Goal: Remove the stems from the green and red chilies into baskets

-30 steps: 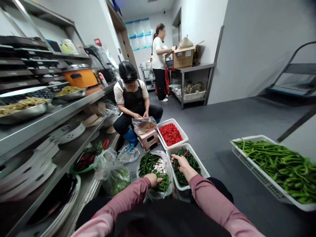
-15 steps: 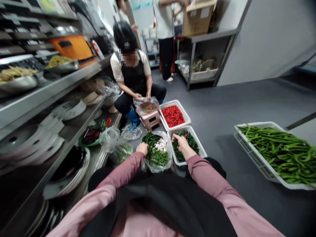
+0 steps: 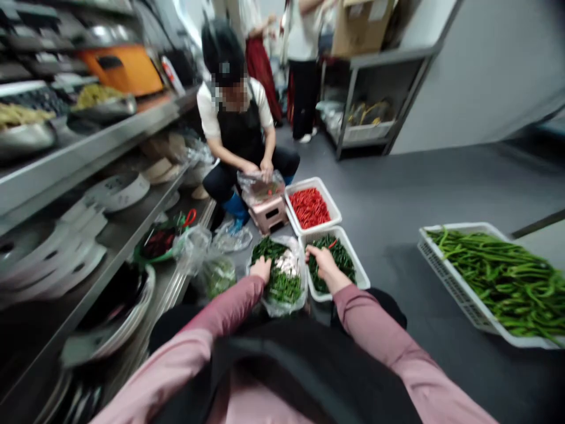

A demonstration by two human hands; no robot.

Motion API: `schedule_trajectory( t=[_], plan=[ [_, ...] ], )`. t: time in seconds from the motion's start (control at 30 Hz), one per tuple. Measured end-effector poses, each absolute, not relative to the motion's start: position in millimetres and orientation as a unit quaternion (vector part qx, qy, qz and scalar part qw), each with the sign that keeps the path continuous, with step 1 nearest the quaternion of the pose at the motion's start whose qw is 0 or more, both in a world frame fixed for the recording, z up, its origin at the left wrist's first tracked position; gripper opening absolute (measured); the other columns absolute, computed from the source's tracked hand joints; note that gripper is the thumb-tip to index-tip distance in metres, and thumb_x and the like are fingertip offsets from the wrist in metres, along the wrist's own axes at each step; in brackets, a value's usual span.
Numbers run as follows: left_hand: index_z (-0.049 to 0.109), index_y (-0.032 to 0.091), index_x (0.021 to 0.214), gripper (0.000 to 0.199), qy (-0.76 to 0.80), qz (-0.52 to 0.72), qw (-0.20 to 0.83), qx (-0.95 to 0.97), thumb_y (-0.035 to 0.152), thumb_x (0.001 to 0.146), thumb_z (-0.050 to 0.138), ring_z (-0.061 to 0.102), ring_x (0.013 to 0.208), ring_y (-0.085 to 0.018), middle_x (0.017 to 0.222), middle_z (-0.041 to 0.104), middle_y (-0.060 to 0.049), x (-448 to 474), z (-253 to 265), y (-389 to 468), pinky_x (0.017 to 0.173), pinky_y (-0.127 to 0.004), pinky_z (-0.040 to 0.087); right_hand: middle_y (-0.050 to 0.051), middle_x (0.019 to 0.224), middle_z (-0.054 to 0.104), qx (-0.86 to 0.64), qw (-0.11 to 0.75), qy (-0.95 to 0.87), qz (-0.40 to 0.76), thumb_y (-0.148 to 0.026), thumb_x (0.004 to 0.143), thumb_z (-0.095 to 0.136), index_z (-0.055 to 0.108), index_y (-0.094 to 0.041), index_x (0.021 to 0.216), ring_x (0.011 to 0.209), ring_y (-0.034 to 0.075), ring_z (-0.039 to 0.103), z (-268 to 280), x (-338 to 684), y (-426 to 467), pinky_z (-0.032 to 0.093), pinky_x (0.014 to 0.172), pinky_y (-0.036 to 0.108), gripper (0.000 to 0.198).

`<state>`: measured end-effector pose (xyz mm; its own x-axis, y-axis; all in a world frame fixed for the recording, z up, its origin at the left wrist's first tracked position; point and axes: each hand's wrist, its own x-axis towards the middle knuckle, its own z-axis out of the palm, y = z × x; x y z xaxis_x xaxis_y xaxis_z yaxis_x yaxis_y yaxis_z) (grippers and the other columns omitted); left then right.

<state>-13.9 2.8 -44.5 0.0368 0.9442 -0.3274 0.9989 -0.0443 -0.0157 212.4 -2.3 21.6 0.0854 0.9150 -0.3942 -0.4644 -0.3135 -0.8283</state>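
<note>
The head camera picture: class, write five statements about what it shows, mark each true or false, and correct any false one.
1. The left hand is at the clear plastic bag, the right hand over the basket of dark green chilies. True.
2. The red chilies lie in a bowl. False: they fill a white basket.
3. The pink stool stands beside the red chilies. True.
4. The co-worker in the black apron wears red boots. False: the boots are blue.
5. The long green peppers are in the right part of the picture. True.
</note>
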Motion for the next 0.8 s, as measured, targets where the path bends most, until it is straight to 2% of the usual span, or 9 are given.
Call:
schedule_trajectory(
  t=[0.1,0.3,0.5,0.8],
  plan=[
    [0.059,0.019,0.125,0.044,0.682,-0.151,0.086,0.711,0.007,0.087,0.04,0.052,0.12,-0.03,0.138,0.043,-0.019,-7.2,-60.9,12.7,0.085,-0.038,0.051,-0.002,0.048,0.055,-0.491,0.54,-0.227,0.646,-0.022,0.065,0.067,0.053,-0.017,0.058,0.042,0.01,0.05,10.4,214.2,1.1,0.042,0.043,0.023,0.017],
    [0.059,0.018,0.123,0.046,0.703,-0.162,0.078,0.688,0.005,0.088,0.032,0.055,0.117,-0.029,0.146,0.035,-0.018,-4.6,-68.2,24.4,0.087,-0.037,0.049,-0.003,0.052,0.055,-0.491,0.537,-0.224,0.649,-0.022,0.068,0.064,0.054,-0.016,0.061,0.044,0.009,0.05,4.8,217.7,0.3,0.041,0.044,0.023,0.013],
    [0.063,0.016,0.113,0.042,0.666,-0.134,0.123,0.724,0.009,0.09,0.029,0.064,0.102,-0.025,0.131,0.047,-0.017,-5.1,-68.0,25.3,0.089,-0.038,0.048,-0.003,0.052,0.054,-0.494,0.529,-0.231,0.651,-0.021,0.067,0.065,0.052,-0.017,0.064,0.045,0.009,0.049,6.1,216.1,-1.0,0.04,0.045,0.022,0.014],
    [0.063,0.02,0.098,0.028,0.653,-0.026,0.164,0.739,0.011,0.088,0.038,0.063,0.103,-0.026,0.122,0.053,-0.015,-4.3,-57.9,20.5,0.09,-0.037,0.045,-0.003,0.051,0.054,-0.493,0.534,-0.244,0.642,-0.02,0.065,0.065,0.052,-0.018,0.061,0.044,0.009,0.049,9.9,215.1,-2.1,0.039,0.044,0.021,0.014]
  ],
)
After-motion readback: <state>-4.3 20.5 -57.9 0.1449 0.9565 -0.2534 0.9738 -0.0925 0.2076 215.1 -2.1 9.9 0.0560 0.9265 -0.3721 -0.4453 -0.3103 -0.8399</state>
